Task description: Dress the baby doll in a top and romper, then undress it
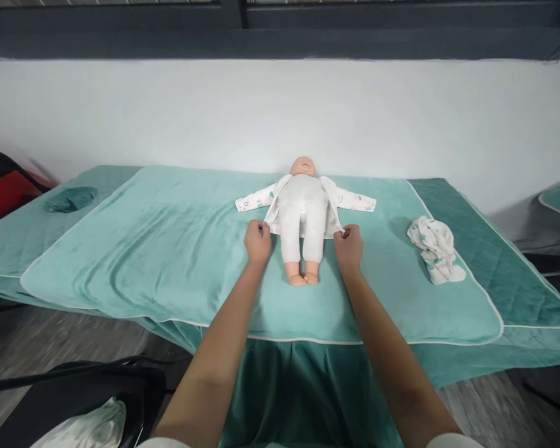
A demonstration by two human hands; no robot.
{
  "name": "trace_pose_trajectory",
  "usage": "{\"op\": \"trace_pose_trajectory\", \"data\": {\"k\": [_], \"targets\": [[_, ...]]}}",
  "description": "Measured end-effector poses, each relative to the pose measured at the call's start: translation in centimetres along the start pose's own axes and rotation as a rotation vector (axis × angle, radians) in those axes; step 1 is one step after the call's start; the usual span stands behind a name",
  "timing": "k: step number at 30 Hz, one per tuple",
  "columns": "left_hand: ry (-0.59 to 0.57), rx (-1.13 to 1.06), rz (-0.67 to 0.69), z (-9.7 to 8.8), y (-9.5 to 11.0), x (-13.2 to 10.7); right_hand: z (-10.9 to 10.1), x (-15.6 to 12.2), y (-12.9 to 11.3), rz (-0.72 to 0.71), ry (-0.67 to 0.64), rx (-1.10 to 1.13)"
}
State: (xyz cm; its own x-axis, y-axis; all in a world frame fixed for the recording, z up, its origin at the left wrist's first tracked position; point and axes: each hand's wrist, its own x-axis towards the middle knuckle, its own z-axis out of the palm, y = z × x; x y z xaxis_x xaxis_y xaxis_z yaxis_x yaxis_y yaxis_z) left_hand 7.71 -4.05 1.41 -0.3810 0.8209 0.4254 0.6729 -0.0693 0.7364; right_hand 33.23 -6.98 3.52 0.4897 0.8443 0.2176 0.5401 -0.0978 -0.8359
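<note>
Cloth (91, 429) on a black seat (142, 389) (possibly a bag) toward seven-thirty, left hand (257, 241) and right hand (348, 246) pinching lower corners, open shirt (332, 221) on a doll (303, 202) between, at twelve.

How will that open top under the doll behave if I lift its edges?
The open top will probably flop, since its soft-looking fabric lies loosely spread. Its middle may stay pinned, as the doll lies on it. It seems light, being thin-looking.
</note>
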Motion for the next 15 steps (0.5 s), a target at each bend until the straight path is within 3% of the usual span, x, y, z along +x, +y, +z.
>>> {"op": "trace_pose_trajectory", "data": {"k": [7, 12, 15], "targets": [[-0.091, 0.060, -0.026, 0.4, 0.0, 0.4, 0.3, 0.4, 0.2, -0.100, 0.119, -0.052], [-0.138, 0.147, 0.083, 0.6, -0.2, 0.4, 0.8, 0.4, 0.8, -0.037, 0.022, -0.093], [-0.162, 0.164, 0.153, 0.2, 0.0, 0.2, -0.2, 0.3, 1.3, -0.194, -0.059, -0.116]]}}
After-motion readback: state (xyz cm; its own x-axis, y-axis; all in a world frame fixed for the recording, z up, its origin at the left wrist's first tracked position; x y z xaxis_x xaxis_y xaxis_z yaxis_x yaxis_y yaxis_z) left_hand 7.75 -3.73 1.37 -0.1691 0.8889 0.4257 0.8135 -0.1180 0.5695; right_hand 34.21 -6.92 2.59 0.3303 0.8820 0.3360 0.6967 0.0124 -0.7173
